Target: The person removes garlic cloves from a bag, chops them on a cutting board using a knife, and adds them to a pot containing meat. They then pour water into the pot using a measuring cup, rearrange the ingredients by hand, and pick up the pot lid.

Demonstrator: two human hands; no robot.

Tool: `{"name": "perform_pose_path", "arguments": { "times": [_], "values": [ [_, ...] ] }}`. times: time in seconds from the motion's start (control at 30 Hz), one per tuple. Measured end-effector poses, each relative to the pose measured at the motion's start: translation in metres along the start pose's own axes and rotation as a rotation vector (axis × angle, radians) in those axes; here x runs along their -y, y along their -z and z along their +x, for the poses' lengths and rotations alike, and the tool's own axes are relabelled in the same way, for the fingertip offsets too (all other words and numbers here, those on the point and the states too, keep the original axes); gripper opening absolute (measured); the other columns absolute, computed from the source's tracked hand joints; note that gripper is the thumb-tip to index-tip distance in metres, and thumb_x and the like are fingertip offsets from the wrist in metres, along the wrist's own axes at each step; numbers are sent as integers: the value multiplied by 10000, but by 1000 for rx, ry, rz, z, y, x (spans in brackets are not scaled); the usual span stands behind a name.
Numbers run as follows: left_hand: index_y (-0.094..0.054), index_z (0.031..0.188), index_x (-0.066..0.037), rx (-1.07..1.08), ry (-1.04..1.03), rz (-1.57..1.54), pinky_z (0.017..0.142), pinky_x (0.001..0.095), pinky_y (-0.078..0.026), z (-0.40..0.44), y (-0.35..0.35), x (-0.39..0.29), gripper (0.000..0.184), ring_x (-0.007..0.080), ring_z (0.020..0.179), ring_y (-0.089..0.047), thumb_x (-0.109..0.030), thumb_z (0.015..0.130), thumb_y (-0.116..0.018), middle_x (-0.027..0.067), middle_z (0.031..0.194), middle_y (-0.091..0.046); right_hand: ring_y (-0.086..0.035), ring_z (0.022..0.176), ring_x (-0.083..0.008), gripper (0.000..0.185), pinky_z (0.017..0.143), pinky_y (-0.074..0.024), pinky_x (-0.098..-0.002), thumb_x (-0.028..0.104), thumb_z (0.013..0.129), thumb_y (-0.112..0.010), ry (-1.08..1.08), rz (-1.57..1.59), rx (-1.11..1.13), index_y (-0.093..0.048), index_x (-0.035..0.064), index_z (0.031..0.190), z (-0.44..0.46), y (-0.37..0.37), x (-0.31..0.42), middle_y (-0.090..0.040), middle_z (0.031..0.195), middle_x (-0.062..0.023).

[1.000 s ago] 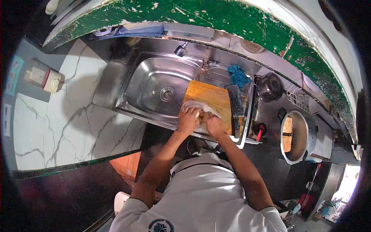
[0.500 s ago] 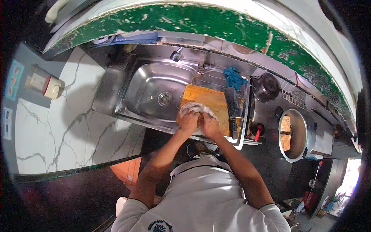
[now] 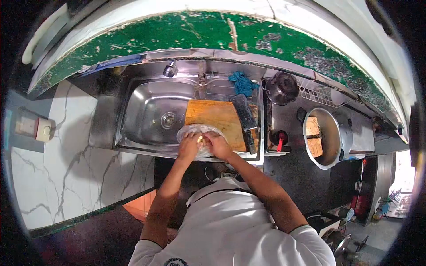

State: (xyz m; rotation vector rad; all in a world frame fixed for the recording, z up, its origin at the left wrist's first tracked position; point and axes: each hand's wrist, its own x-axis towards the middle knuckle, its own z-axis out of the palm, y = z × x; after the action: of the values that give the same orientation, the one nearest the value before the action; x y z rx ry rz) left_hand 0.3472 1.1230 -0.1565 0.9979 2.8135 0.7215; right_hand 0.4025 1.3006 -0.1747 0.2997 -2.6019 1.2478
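Both my hands are together over a translucent whitish plastic bag or bowl (image 3: 204, 153); which of the two I cannot tell. It lies at the near left corner of a wooden cutting board (image 3: 213, 114). My left hand (image 3: 189, 147) has its fingers curled inward. My right hand (image 3: 217, 145) meets it with closed fingers. Between the fingertips shows a small pale yellow piece (image 3: 200, 138), too small to name. To the right, a dark-bladed cleaver (image 3: 244, 113) rests on the board, its black handle pointing toward me.
A steel sink (image 3: 146, 111) is left of the board, under a faucet (image 3: 202, 80). Behind the cleaver lies a blue cloth (image 3: 243, 83). Farther right stand a dark pot (image 3: 283, 88), a red-handled item (image 3: 280, 141) and a large pot (image 3: 330, 133). A green-edged shelf (image 3: 177, 33) hangs above.
The view has shifted, so the sink and board appear farther left. My hands stay together over the whitish plastic; a pale yellow piece now shows between the fingers.
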Motion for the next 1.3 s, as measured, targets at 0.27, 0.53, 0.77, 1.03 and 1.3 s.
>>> {"name": "perform_pose_path", "arguments": {
  "times": [0.27, 0.53, 0.77, 1.03, 1.3],
  "values": [
    [-639, 1224, -72, -2, 53, -95, 1008, 471, -450, 4, 4, 1, 436, 391, 1171, -557, -167, 812, -743, 170, 1176, -649, -602, 1105, -411, 452, 952, -495, -461, 8, 819, -633, 7, -58, -15, -616, 45, 1269, 2, 22, 23, -629, 1172, -217],
    [-692, 1130, -82, -158, 156, -291, 883, 466, -503, -1, 26, -6, 281, 382, 1017, -647, -142, 856, -717, 176, 1080, -694, -549, 1077, -426, 499, 924, -456, -521, 54, 761, -684, -211, -436, -233, -587, 48, 1250, -49, 79, -25, -571, 1184, -221],
    [-718, 1097, -58, -340, 32, -491, 791, 381, -529, 12, 63, -61, 317, 311, 888, -682, -143, 800, -792, 151, 961, -707, -543, 1063, -479, 765, 889, -494, -509, 211, 821, -730, -575, -575, -79, -362, -59, 1435, -89, 118, -35, -501, 1233, -288],
    [-700, 1040, -74, -118, -100, -648, 738, 409, -533, 50, -62, -137, 290, 321, 848, -676, -229, 815, -796, 119, 1009, -663, -582, 976, -519, 722, 842, -508, -533, 85, 809, -603, -503, -397, -95, -302, -68, 1447, -83, 129, -39, -494, 1180, -338],
    [-702, 1042, -69, -157, 98, -488, 775, 444, -535, 66, -110, -144, 348, 339, 910, -662, -319, 818, -792, 120, 1056, -640, -624, 785, -305, 583, 704, -523, -399, 68, 866, -556, -297, -185, -345, -390, 9, 1422, -138, 203, -22, -566, 1140, -207]
  ]
}}
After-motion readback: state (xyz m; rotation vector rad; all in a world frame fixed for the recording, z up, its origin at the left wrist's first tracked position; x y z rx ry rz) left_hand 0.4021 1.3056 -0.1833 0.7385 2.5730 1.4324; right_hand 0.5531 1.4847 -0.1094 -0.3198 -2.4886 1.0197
